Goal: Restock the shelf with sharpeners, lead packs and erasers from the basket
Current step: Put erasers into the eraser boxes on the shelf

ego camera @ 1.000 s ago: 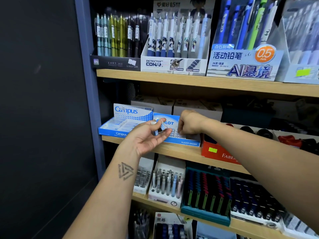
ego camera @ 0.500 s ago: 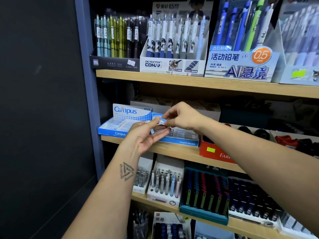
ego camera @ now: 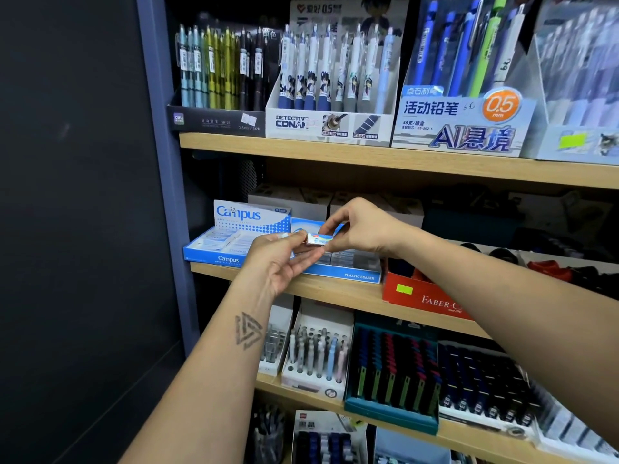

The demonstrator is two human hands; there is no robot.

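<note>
A small white and blue eraser (ego camera: 319, 239) is held in front of the middle shelf. My right hand (ego camera: 360, 229) pinches its right end between thumb and fingers. My left hand (ego camera: 279, 259), palm up, holds its left end with thumb and fingertips. Right behind the hands sits the open blue plastic eraser box (ego camera: 348, 271), partly hidden, with rows of erasers inside. To its left stands the blue and white Campus eraser box (ego camera: 234, 236). The basket is not in view.
The wooden middle shelf (ego camera: 335, 293) also bears a red Faber-Castell box (ego camera: 422, 296) and dark items at the right. Pen displays (ego camera: 331, 82) fill the shelf above; lead packs and pen trays (ego camera: 392, 373) fill the one below. A dark wall panel (ego camera: 73, 195) is at left.
My right hand came up from the eraser box to the left hand and took hold of the eraser. Both hands have risen a little with it.
</note>
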